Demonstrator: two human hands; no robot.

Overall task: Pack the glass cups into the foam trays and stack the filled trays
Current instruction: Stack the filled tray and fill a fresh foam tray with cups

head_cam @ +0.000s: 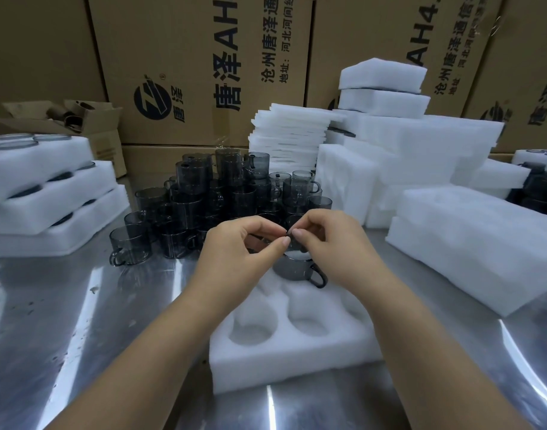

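1. The left hand (241,246) and right hand (331,240) meet over the far end of the foam tray (297,361). The fingers (285,242) of both are curled, and the tips pinch the dark rim of a smoky glass cup (298,248) between them.
2. That pinched cup appears to sit directly on top of a second cup (292,268), which stands upright in a far pocket of the tray. Its handle (319,278) points right and toward the person. I cannot tell whether the two are nested.
3. The relation that matters is that the open pockets (253,332) lie nearer the person than the fingers, below and behind both hands. My guess is the upper cup must lift straight up along its upright axis, then come back toward the body.
4. Both hands are equally close to the cup. The near-left pocket is under the left forearm and the near-right one is beside the right forearm.
5. The loose cup pile (203,200) stands on the table (79,321) just beyond the hands. Filled trays (48,193) are stacked at far left.
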